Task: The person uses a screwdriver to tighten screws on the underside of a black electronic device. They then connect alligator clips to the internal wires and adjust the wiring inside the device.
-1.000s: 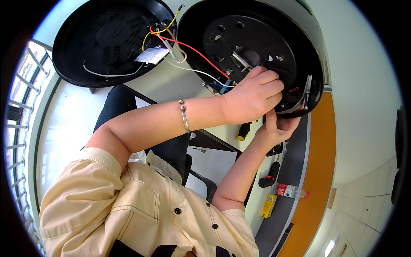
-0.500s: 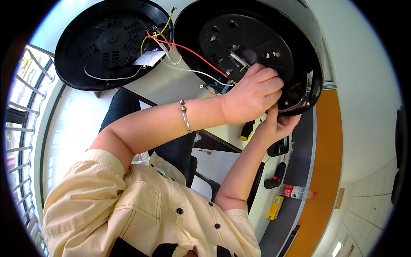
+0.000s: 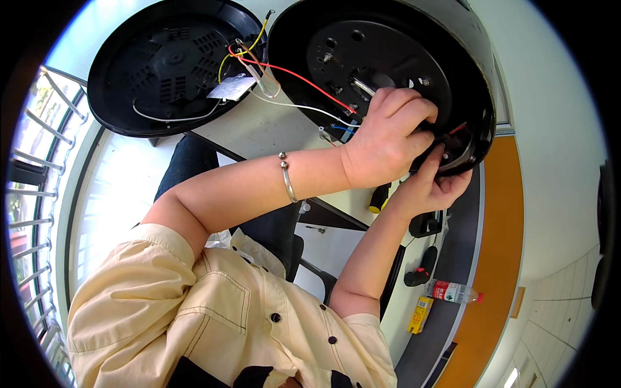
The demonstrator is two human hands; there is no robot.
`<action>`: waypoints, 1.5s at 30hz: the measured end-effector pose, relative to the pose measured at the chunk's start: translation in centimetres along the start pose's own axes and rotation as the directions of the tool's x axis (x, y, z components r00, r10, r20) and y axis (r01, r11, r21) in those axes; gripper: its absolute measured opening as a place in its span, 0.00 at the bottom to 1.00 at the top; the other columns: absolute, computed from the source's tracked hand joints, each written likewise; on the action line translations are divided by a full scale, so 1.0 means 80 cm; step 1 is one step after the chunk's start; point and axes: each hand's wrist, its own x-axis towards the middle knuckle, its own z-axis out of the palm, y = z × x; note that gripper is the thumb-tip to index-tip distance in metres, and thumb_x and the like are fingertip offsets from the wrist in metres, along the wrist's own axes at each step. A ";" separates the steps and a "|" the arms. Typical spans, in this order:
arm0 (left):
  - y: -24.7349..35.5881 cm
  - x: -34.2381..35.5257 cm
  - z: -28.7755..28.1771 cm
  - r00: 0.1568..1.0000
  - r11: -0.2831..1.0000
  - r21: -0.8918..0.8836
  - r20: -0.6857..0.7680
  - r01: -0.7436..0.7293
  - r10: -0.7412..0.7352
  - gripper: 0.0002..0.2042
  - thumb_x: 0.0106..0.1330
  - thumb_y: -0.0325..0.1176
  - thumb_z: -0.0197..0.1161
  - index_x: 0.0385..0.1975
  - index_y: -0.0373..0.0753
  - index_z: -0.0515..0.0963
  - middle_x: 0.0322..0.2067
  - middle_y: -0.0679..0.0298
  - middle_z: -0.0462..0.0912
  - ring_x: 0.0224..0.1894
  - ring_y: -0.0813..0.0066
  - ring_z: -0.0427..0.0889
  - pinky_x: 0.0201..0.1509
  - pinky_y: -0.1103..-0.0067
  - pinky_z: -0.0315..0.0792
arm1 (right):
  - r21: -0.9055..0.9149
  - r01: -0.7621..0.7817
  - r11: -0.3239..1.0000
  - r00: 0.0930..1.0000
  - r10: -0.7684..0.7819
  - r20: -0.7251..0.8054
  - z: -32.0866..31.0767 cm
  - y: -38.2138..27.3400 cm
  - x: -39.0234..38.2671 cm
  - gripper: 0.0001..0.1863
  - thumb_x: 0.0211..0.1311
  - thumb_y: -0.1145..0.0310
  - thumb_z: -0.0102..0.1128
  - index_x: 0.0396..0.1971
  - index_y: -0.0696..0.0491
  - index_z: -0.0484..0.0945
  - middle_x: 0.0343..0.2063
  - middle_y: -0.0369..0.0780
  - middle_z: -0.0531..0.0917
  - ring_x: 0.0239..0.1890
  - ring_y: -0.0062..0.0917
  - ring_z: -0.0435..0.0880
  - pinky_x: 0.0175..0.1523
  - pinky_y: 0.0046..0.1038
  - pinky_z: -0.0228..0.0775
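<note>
A round black appliance housing [image 3: 381,39] lies with its inside showing, a round black plate and a metal rod in it. Over its near right part my left hand [image 3: 389,139] is closed, fingers bent and bunched; what lies between the fingertips is hidden. My right hand [image 3: 428,187] pinches the housing's near right rim beside a small bracket, with one finger reaching up inside the edge. Red, white and blue wires [image 3: 301,81] run from the housing toward a round black vented base cover [image 3: 113,77] on the left. A silvery sheet [image 3: 231,87] lies by the cover's edge.
Below my hands a yellow-and-black tool handle [image 3: 379,199] lies on the white table. Farther right are a black-and-red tool [image 3: 422,266], a clear bottle [image 3: 453,291] with a red label and a yellow carton [image 3: 420,315]. A barred window [image 3: 32,220] stands at left.
The whole view has shifted slightly. My right hand has moved a little right along the rim, and one finger now reaches higher inside it. My left hand stays over the housing, its fingers slightly shifted.
</note>
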 end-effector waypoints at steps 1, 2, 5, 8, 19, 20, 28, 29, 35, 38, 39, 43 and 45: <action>0.000 -0.001 0.000 1.000 1.000 0.004 0.002 0.011 -0.011 0.09 0.36 0.25 0.59 0.22 0.37 0.78 0.36 0.62 0.74 0.41 0.62 0.70 0.43 0.71 0.63 | 0.008 0.004 1.000 1.000 -0.004 -0.012 0.001 -0.001 0.000 0.17 0.53 0.82 0.58 0.44 0.64 0.69 0.39 0.43 0.78 0.37 0.23 0.77 0.45 0.22 0.70; -0.001 -0.001 0.000 1.000 1.000 -0.008 0.002 0.009 -0.009 0.09 0.36 0.25 0.59 0.22 0.37 0.78 0.36 0.62 0.74 0.41 0.62 0.70 0.43 0.71 0.63 | -0.004 0.006 1.000 1.000 -0.006 -0.012 0.001 -0.001 0.000 0.17 0.52 0.82 0.59 0.44 0.64 0.69 0.39 0.43 0.78 0.37 0.23 0.77 0.45 0.22 0.70; -0.004 -0.002 0.001 1.000 0.999 -0.039 -0.002 0.008 -0.008 0.10 0.35 0.24 0.59 0.22 0.37 0.78 0.36 0.62 0.74 0.40 0.62 0.70 0.43 0.72 0.63 | -0.023 0.023 0.999 1.000 -0.024 -0.009 0.001 0.000 0.001 0.18 0.52 0.82 0.59 0.44 0.63 0.68 0.39 0.43 0.78 0.37 0.23 0.78 0.45 0.22 0.71; -0.003 -0.001 0.001 1.000 0.999 -0.051 -0.009 0.006 -0.007 0.10 0.35 0.24 0.59 0.22 0.38 0.78 0.35 0.63 0.74 0.40 0.62 0.70 0.43 0.72 0.63 | -0.019 0.070 0.997 0.997 -0.070 -0.010 0.001 0.001 0.000 0.19 0.51 0.83 0.59 0.45 0.64 0.68 0.39 0.44 0.78 0.38 0.25 0.78 0.47 0.24 0.71; -0.003 -0.002 0.009 0.998 0.998 -0.055 -0.053 -0.017 0.015 0.10 0.36 0.26 0.59 0.22 0.37 0.78 0.31 0.66 0.73 0.38 0.67 0.71 0.42 0.73 0.59 | 0.008 -0.054 0.998 0.999 0.054 0.006 -0.005 -0.007 -0.006 0.24 0.48 0.86 0.54 0.49 0.66 0.67 0.45 0.46 0.75 0.43 0.29 0.77 0.49 0.27 0.71; -0.002 -0.002 0.010 0.999 0.998 -0.054 -0.049 -0.023 0.020 0.10 0.36 0.26 0.59 0.22 0.37 0.77 0.31 0.66 0.73 0.37 0.67 0.71 0.42 0.72 0.59 | 0.008 -0.059 0.998 0.998 0.059 0.011 -0.006 -0.006 -0.006 0.24 0.48 0.86 0.55 0.49 0.66 0.67 0.44 0.46 0.76 0.43 0.29 0.77 0.49 0.26 0.71; -0.001 0.001 0.017 0.999 0.998 -0.050 -0.022 -0.034 0.033 0.09 0.36 0.28 0.59 0.21 0.38 0.77 0.31 0.68 0.73 0.38 0.69 0.71 0.43 0.72 0.57 | -0.049 -0.040 0.998 0.999 0.041 0.026 -0.005 -0.005 -0.005 0.20 0.53 0.86 0.54 0.49 0.66 0.69 0.43 0.45 0.77 0.40 0.26 0.78 0.48 0.24 0.71; -0.001 0.001 0.017 0.999 0.998 -0.044 -0.021 -0.036 0.035 0.09 0.36 0.28 0.59 0.21 0.38 0.77 0.31 0.68 0.73 0.38 0.69 0.71 0.43 0.72 0.57 | -0.040 -0.036 0.999 0.999 0.036 0.009 -0.003 -0.005 -0.006 0.18 0.54 0.85 0.54 0.47 0.66 0.70 0.41 0.44 0.78 0.39 0.24 0.78 0.46 0.23 0.71; 0.001 0.001 0.018 0.999 0.999 -0.026 -0.013 -0.048 0.047 0.10 0.36 0.29 0.60 0.22 0.39 0.77 0.31 0.68 0.73 0.38 0.69 0.70 0.43 0.73 0.57 | 0.028 -0.034 0.999 0.998 0.035 -0.043 0.000 -0.003 -0.007 0.14 0.54 0.84 0.54 0.42 0.65 0.72 0.37 0.42 0.79 0.36 0.23 0.78 0.43 0.22 0.72; -0.001 0.001 0.017 0.998 0.998 -0.023 0.003 -0.055 0.055 0.10 0.35 0.29 0.60 0.22 0.39 0.77 0.32 0.68 0.73 0.39 0.69 0.70 0.43 0.73 0.58 | 0.021 -0.029 0.999 0.998 0.030 -0.052 0.000 0.000 -0.009 0.17 0.52 0.85 0.56 0.44 0.64 0.71 0.38 0.43 0.79 0.37 0.24 0.78 0.44 0.24 0.72; -0.001 0.000 0.018 0.998 0.998 -0.025 0.013 -0.055 0.055 0.10 0.35 0.29 0.60 0.22 0.39 0.77 0.32 0.68 0.73 0.39 0.69 0.70 0.43 0.73 0.58 | 0.023 -0.021 0.999 0.999 0.022 -0.049 -0.002 0.001 -0.010 0.19 0.51 0.85 0.56 0.45 0.64 0.70 0.39 0.43 0.79 0.37 0.24 0.78 0.45 0.24 0.72; -0.001 0.000 0.019 0.998 0.998 -0.023 0.020 -0.061 0.061 0.11 0.34 0.29 0.61 0.23 0.39 0.77 0.33 0.68 0.73 0.40 0.68 0.70 0.44 0.73 0.58 | 0.047 -0.002 0.999 0.998 0.005 -0.069 -0.005 0.010 -0.014 0.25 0.48 0.86 0.58 0.50 0.63 0.67 0.43 0.44 0.77 0.41 0.26 0.78 0.49 0.27 0.71; -0.001 0.001 0.019 0.998 0.998 -0.025 0.029 -0.062 0.062 0.11 0.35 0.29 0.61 0.23 0.39 0.77 0.33 0.68 0.73 0.40 0.68 0.70 0.44 0.73 0.58 | 0.084 0.014 0.996 0.995 -0.006 -0.096 -0.002 0.009 -0.013 0.25 0.49 0.86 0.58 0.50 0.63 0.66 0.44 0.45 0.77 0.42 0.27 0.77 0.50 0.28 0.70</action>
